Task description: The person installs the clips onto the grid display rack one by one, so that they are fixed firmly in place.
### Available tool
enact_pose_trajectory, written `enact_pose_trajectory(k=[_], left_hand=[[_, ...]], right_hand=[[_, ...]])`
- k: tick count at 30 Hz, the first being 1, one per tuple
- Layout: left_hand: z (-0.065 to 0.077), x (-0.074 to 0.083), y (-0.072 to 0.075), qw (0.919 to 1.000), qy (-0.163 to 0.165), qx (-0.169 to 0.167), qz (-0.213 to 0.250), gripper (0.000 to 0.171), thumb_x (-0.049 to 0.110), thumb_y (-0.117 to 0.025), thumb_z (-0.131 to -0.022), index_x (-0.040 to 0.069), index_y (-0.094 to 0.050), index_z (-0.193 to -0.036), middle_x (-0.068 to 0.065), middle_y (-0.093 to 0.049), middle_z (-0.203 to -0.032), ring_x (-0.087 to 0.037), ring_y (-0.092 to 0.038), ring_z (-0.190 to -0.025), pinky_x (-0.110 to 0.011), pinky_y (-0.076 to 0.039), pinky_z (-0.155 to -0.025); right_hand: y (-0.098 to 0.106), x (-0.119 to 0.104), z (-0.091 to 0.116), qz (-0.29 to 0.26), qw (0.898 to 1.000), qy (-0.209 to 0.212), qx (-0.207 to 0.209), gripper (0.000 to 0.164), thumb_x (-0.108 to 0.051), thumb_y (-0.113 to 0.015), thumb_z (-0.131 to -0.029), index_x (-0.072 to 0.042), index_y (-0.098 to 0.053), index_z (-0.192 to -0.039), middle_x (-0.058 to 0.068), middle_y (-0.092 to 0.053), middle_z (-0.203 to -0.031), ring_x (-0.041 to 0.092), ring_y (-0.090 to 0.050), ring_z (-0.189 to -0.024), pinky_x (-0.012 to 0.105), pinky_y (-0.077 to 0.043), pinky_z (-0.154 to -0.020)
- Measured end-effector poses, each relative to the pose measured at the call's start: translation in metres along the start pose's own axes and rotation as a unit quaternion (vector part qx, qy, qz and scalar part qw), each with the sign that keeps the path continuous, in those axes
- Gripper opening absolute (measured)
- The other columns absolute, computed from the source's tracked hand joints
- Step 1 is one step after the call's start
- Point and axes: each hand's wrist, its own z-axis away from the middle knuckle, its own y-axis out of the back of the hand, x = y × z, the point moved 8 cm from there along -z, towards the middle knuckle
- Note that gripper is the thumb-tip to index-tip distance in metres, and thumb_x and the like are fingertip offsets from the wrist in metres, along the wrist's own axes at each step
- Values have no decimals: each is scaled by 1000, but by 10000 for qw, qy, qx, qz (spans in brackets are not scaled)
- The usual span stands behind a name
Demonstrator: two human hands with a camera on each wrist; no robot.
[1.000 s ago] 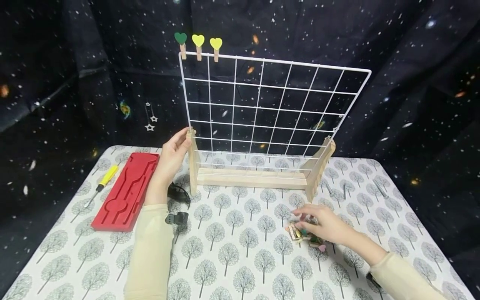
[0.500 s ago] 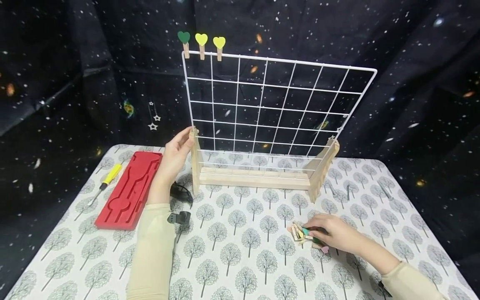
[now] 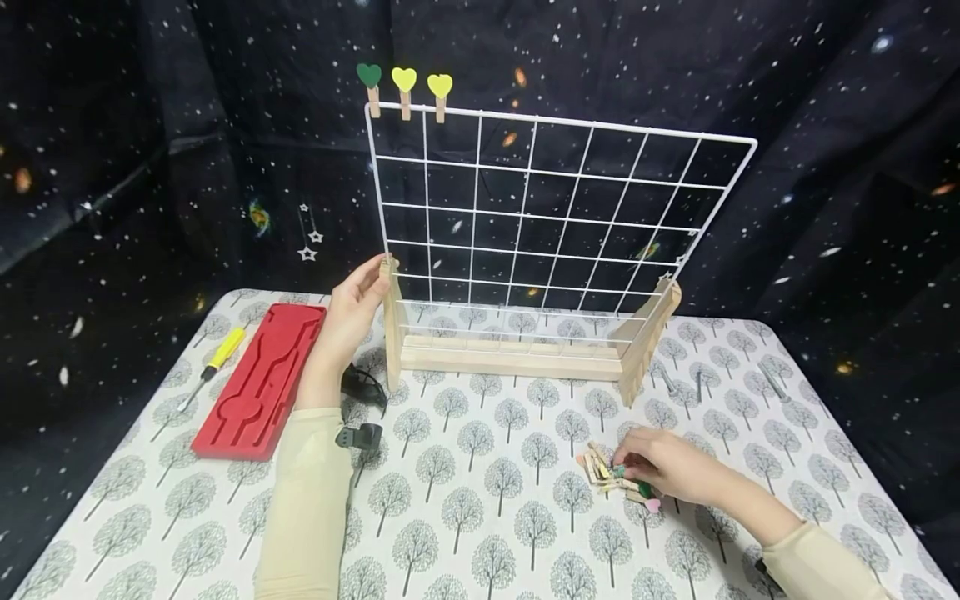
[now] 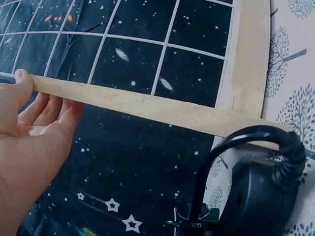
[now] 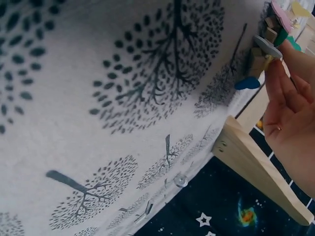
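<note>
My left hand (image 3: 356,302) grips the upper end of the wooden left leg (image 4: 142,105) of a stand that carries a white wire grid (image 3: 555,172); the thumb lies on one side and the fingers on the other. Over a small pile of wooden clothespins (image 3: 596,468) with coloured hearts, my right hand (image 3: 667,462) is lowered. Its thumb and fingertips pinch a clothespin with a grey-looking heart (image 5: 268,46) in the right wrist view; the fingers partly hide it. A green-heart clothespin (image 3: 369,79) and two yellow-heart ones stand clipped at the grid's top left.
A red moulded tray (image 3: 258,383) and a yellow-handled screwdriver (image 3: 213,367) lie at the left. Black glasses-like gear (image 3: 363,386) sits beside the left leg. Small metal pieces (image 3: 699,385) lie at the right. Behind the table hangs a dark starry cloth.
My right hand has come down and slightly right onto the clothespin pile, and its fingers have closed in. My left hand keeps its grip on the leg. The view has shifted slightly.
</note>
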Motion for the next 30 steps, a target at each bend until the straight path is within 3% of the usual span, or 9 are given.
enact_pose_trajectory(k=[4, 10, 15, 17, 22, 24, 30], left_hand=[[1, -1, 2, 10000, 33, 13, -23, 49, 32, -49, -86, 16, -39, -131, -7, -43, -131, -13, -38, -120, -32, -28, -102], [3, -4, 3, 10000, 3, -1, 73, 48, 30, -49, -87, 15, -39, -131, -8, -43, -131, -14, -39, -120, -32, -29, -102], [1, -4, 1, 9999, -86, -29, 103, 48, 31, -49, -86, 16, -39, -131, -6, -44, -130, -12, -39, -119, -31, -29, -101], [1, -3, 0, 9999, -65, -28, 118, 48, 31, -49, -86, 16, -39, -130, -6, -44, -130, -12, -39, -120, -31, -29, -101], [5, 5, -1, 9999, 5, -42, 153, 48, 26, -49, -88, 12, -37, -132, -10, -42, -131, -16, -38, -121, -33, -28, -102], [7, 10, -2, 9999, 0, -63, 146, 47, 23, -48, -89, 9, -36, -132, -12, -41, -131, -18, -37, -122, -34, -27, -102], [9, 20, -4, 10000, -11, -61, 39, 46, 20, -47, -89, 6, -35, -132, -14, -41, -131, -19, -37, -122, -34, -27, -102]], right_hand=[[4, 0, -4, -178, 9996, -146, 134, 15, -11, -61, -80, -15, -56, -93, -12, -55, -78, -4, -49, -69, 18, -46, -63], [31, -3, -17, -182, 9964, -354, 745, 31, -12, -61, -79, -8, -58, -110, -11, -58, -86, 2, -52, -77, 27, -48, -68], [60, -13, -44, -437, 9898, -241, 1332, 26, -13, -63, -78, -13, -61, -104, -9, -62, -86, 2, -54, -71, 26, -48, -66], [74, -20, -58, -632, 9849, -177, 1602, 25, -14, -65, -77, -15, -62, -102, -9, -62, -84, 1, -51, -61, 22, -46, -55], [120, -52, -102, -896, 9691, 163, 2293, 24, -9, -68, -71, -14, -66, -95, -4, -65, -84, 4, -54, -68, 22, -46, -59], [143, -72, -120, -917, 9655, 340, 2414, 22, -7, -68, -72, -10, -66, -94, -2, -66, -87, 5, -56, -78, 24, -47, -71], [217, -135, -165, -1045, 9499, 724, 2857, 18, 0, -66, -73, 2, -65, -91, 9, -67, -86, 9, -57, -70, 21, -48, -67]])
